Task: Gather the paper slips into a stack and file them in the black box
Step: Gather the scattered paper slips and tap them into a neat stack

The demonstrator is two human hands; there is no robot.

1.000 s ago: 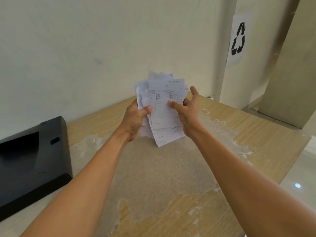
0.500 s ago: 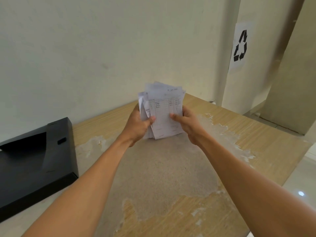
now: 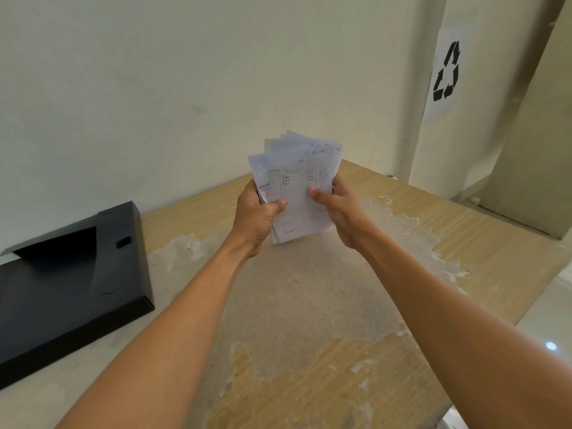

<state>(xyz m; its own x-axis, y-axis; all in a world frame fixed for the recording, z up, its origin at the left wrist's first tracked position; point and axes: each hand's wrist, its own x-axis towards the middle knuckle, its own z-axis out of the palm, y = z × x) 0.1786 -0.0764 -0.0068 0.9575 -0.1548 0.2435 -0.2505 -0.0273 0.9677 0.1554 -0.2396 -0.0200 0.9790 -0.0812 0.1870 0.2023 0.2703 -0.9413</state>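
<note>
A bundle of white paper slips (image 3: 297, 184) with printed tables and handwriting stands upright above the table's middle. My left hand (image 3: 258, 219) grips its left edge, thumb on the front sheet. My right hand (image 3: 339, 209) grips its right edge the same way. The slips are fanned unevenly at the top, with their lower edges just above the tabletop. The black box (image 3: 68, 274) lies open and flat on the table at the far left, well apart from both hands, with nothing visible inside it.
The wooden table (image 3: 464, 243) has a large worn, peeled patch in its middle and ends at the right over a tiled floor. A pale wall runs close behind. A recycling sign (image 3: 445, 72) hangs on the wall at upper right.
The loose fan of slips has been pulled closer together and lowered toward the table, then raised slightly. My right fingers, spread a second ago, now wrap the right edge.
</note>
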